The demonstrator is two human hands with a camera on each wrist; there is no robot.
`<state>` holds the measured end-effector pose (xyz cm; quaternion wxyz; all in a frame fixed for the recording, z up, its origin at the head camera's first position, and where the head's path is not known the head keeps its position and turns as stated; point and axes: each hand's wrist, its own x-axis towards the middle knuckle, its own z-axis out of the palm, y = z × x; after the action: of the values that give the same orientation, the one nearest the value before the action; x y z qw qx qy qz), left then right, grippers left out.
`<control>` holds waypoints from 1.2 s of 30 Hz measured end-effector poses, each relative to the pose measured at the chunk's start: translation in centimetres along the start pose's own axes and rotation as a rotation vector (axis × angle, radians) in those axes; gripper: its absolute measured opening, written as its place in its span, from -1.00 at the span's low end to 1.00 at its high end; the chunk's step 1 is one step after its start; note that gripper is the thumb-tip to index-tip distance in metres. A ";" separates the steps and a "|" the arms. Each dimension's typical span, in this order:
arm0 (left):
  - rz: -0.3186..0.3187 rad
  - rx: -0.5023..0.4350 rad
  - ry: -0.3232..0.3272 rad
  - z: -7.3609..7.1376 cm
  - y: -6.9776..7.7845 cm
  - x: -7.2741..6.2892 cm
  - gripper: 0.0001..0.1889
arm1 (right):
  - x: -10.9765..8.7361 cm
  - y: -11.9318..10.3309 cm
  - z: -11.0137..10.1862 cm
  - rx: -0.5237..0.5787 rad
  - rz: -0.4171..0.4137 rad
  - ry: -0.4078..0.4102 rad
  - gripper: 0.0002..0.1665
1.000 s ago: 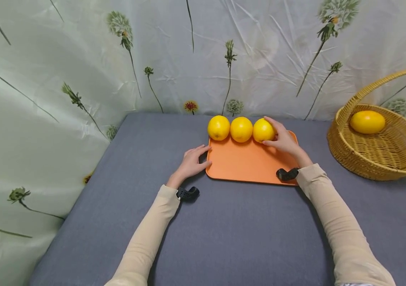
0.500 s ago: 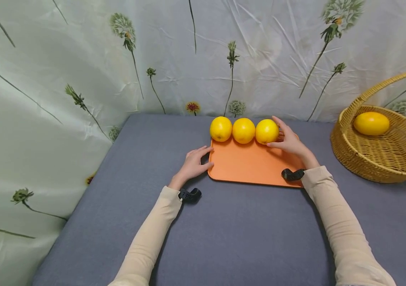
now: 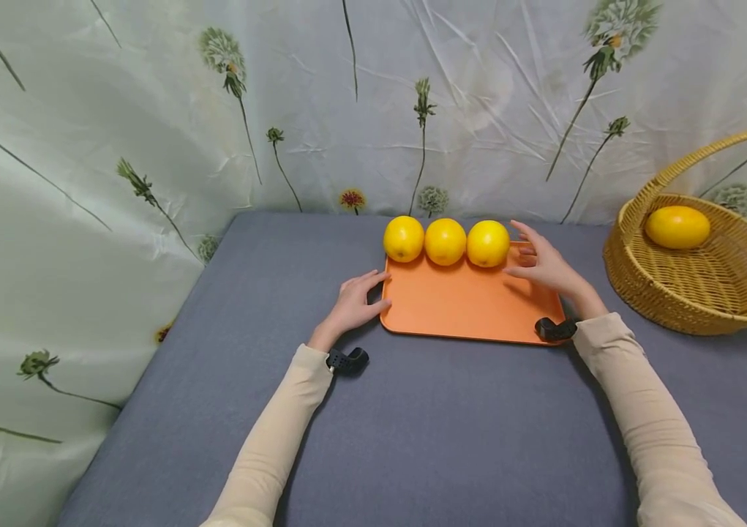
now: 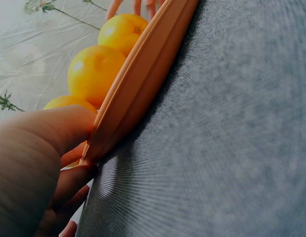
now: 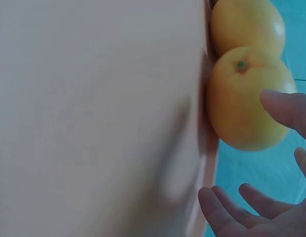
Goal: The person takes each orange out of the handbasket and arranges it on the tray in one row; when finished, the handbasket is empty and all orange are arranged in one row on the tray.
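Three yellow-orange oranges (image 3: 445, 241) sit in a row along the far side of an orange tray (image 3: 465, 304). My left hand (image 3: 355, 300) touches the tray's left edge with thumb and fingertips spread along it. From the left wrist, the thumb (image 4: 69, 126) lies against the rim, with the oranges (image 4: 96, 74) beyond. Just right of the rightmost orange (image 3: 488, 244), my right hand (image 3: 547, 267) is spread over the tray and holds nothing. The right wrist view shows a gap between its fingers (image 5: 232, 212) and that orange (image 5: 249, 98).
A wicker basket (image 3: 652, 293) with a tall handle stands at the right, holding another yellow-orange fruit (image 3: 677, 227). Grey cloth (image 3: 452, 424) covers the table. A flower-printed curtain (image 3: 320, 110) hangs behind and along the left side.
My right hand has let go of the rightmost orange and drawn away to the right. That orange stays in the row. My left hand keeps its place at the tray edge.
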<state>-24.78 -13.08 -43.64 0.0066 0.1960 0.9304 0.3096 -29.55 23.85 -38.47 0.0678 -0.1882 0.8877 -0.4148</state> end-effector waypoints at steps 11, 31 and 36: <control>0.008 0.005 0.015 0.1 -0.1 0.0 -0.43 | -2.7 -0.3 -2.2 -0.068 -0.006 0.059 -0.01; 0.011 0.013 0.009 0.1 0.0 0.0 -0.42 | -9.0 -0.4 -7.9 -0.072 0.003 0.329 -0.24; 0.008 0.007 0.013 0.1 0.1 -0.1 -0.42 | -9.8 -0.7 -9.9 -0.054 0.010 0.366 -0.32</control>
<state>-24.64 -13.03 -43.70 -0.0015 0.1977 0.9307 0.3077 -23.04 34.32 -31.85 -0.0976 -0.1069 0.8970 -0.4176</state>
